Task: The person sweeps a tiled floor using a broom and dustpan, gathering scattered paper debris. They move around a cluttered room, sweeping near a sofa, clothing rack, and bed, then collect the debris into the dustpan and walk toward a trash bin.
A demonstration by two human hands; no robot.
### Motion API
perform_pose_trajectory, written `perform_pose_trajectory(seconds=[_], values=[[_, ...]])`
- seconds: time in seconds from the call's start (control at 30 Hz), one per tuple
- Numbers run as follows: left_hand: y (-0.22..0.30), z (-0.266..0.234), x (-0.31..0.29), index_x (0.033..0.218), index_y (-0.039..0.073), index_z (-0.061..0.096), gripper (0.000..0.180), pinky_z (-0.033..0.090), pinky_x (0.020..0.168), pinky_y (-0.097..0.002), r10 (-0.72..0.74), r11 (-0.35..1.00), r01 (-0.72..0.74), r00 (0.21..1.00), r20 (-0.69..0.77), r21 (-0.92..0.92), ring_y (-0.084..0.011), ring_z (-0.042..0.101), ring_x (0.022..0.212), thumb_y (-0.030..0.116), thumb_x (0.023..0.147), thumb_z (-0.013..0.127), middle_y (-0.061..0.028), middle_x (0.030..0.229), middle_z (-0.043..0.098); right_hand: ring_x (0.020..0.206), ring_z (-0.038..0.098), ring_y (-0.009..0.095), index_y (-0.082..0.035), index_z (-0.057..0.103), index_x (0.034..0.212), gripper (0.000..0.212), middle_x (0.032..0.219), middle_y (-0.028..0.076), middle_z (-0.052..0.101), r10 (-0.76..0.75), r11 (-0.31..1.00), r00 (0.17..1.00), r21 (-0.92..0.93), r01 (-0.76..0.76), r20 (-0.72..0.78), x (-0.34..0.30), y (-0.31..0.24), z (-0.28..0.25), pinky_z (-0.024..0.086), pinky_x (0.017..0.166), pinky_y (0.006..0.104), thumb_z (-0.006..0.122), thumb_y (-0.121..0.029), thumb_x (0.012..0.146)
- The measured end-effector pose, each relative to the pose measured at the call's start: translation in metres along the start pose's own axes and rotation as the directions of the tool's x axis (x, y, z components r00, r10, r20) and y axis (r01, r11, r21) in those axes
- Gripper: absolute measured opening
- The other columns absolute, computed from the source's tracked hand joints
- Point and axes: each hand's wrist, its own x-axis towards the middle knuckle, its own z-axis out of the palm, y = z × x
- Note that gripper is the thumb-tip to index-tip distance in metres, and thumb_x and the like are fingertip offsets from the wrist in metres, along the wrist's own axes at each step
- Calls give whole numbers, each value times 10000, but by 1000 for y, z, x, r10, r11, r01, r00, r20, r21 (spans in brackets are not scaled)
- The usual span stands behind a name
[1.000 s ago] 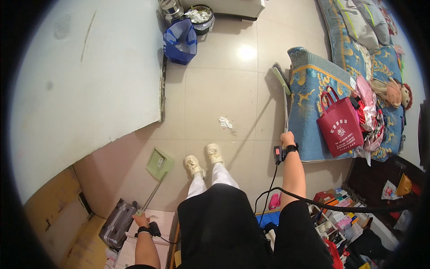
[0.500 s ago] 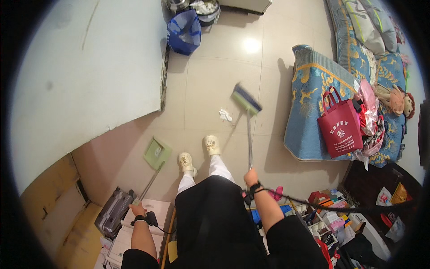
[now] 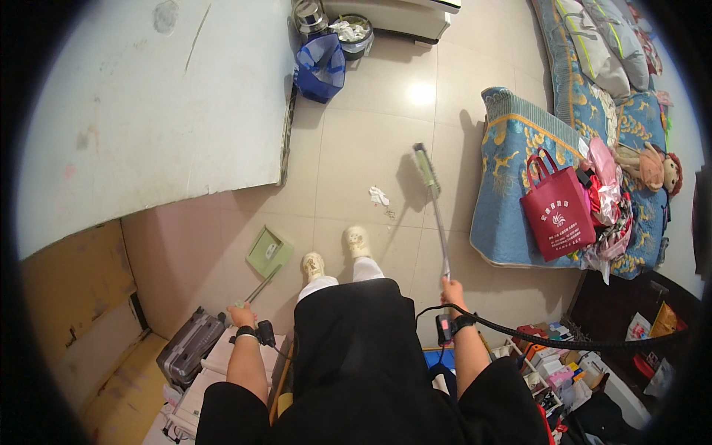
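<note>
My right hand (image 3: 453, 293) is closed around the metal handle of a broom (image 3: 428, 172), whose green head is turned on edge to the right of the litter. My left hand (image 3: 242, 317) grips the handle end of a light green dustpan (image 3: 268, 251), which sits at the left with its pan by the floor. On the tiles between them lies a crumpled white tissue (image 3: 379, 196), with small dark crumbs (image 3: 389, 213) just below it. My feet in cream clogs (image 3: 357, 241) stand below the tissue.
A white tabletop (image 3: 163, 111) fills the upper left. Beyond its corner are a blue bag (image 3: 320, 70) and a full trash bin (image 3: 351, 33). A blue patterned sofa (image 3: 493, 215) with a red tote bag (image 3: 558, 211) stands right. Near my left arm is a grey suitcase (image 3: 194, 347).
The broom head has moved right, away from the tissue, and turned from flat to on edge. My right hand has shifted right. Some crumbs now show plainly below the tissue.
</note>
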Motion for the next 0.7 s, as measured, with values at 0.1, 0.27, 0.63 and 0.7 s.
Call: perform_pose_trajectory(seconds=[0.1, 0.27, 0.63, 0.7], values=[[16, 10, -21, 980, -45, 334, 379, 483, 415, -343, 22, 1000, -23, 995, -97, -7, -288, 562, 613, 188, 772, 547, -227, 833, 521, 378, 525, 250, 78, 493, 706, 394, 491, 155, 510, -116, 991, 985, -84, 105, -130, 36, -37, -27, 406, 352, 367, 507, -307, 791], [18, 19, -23, 918, -69, 398, 336, 440, 606, -393, 154, 987, -144, 975, -163, 71, -360, 521, 761, 212, 787, 527, -248, 863, 517, 506, 569, 320, 86, 520, 719, 411, 559, 214, 545, -34, 982, 981, -190, -3, -193, 123, -85, -49, 460, 534, 376, 416, -299, 820], [18, -20, -11, 846, -74, 482, 327, 409, 625, -389, 277, 959, -256, 939, -206, 122, -304, 519, 678, 243, 785, 535, -204, 788, 540, 591, 572, 298, 48, 521, 708, 298, 636, 205, 565, 128, 988, 992, 85, -127, -9, 101, 8, 84, 445, 508, 392, 420, -216, 803], [24, -30, -4, 856, -76, 482, 339, 402, 654, -402, 416, 893, -355, 885, -209, 277, -328, 524, 717, 252, 784, 533, -217, 801, 545, 469, 552, 332, 39, 492, 665, 373, 514, 175, 517, 20, 993, 1000, -117, -20, -8, 45, 49, 111, 440, 443, 418, 386, -291, 803]])
